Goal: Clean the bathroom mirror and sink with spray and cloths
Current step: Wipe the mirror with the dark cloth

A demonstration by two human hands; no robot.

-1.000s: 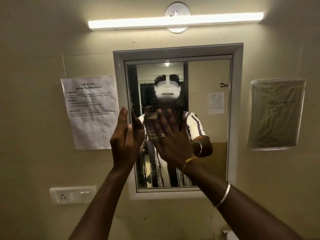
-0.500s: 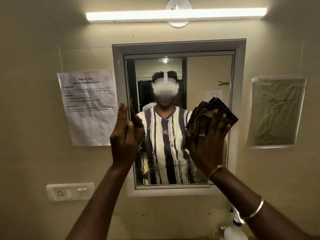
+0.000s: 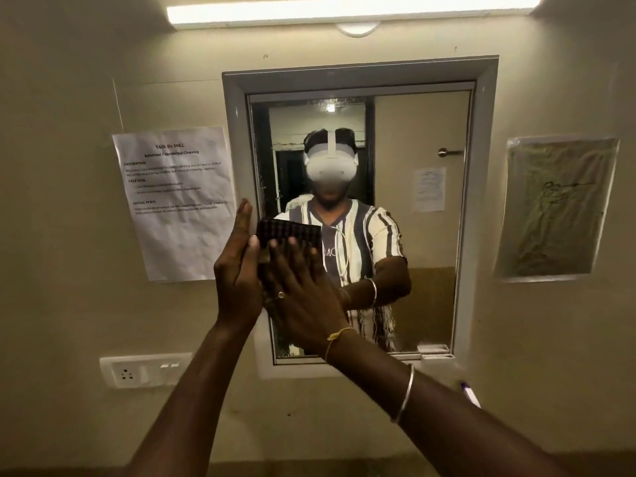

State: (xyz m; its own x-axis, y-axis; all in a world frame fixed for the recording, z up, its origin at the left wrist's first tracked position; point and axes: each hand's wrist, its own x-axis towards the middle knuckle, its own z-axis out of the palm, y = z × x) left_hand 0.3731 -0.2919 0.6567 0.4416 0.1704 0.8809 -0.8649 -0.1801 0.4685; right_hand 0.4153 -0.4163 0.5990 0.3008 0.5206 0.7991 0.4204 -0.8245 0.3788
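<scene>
My right fingers [image 3: 290, 259] lie straight and spread, pressing the dark waffle cloth [image 3: 289, 232] flat to the glass. Nothing curls round it; my right hand [image 3: 303, 294] simply pins it there. My left hand [image 3: 237, 270] stands upright at the left side of the mirror frame [image 3: 234, 149], fingers straight and together, holding nothing.

Half a second ago the cloth was out at the right edge of the mirror [image 3: 423, 304]. Now it is back at the left, just beside my left hand. I judge I am in the middle of side-to-side passes across the middle band, with the top and the streaky lower glass left to do. The sink is out of view.

A small white tip with purple on it [image 3: 469, 394], low on the right, may be the spray bottle, though too little shows to be sure.

On the beige wall [image 3: 69, 80] a printed notice [image 3: 179, 201] hangs left of the frame, with a socket plate [image 3: 144, 370] below it. A sheet in a plastic sleeve [image 3: 554, 208] hangs on the right, and a tube light [image 3: 344, 10] glows above.
</scene>
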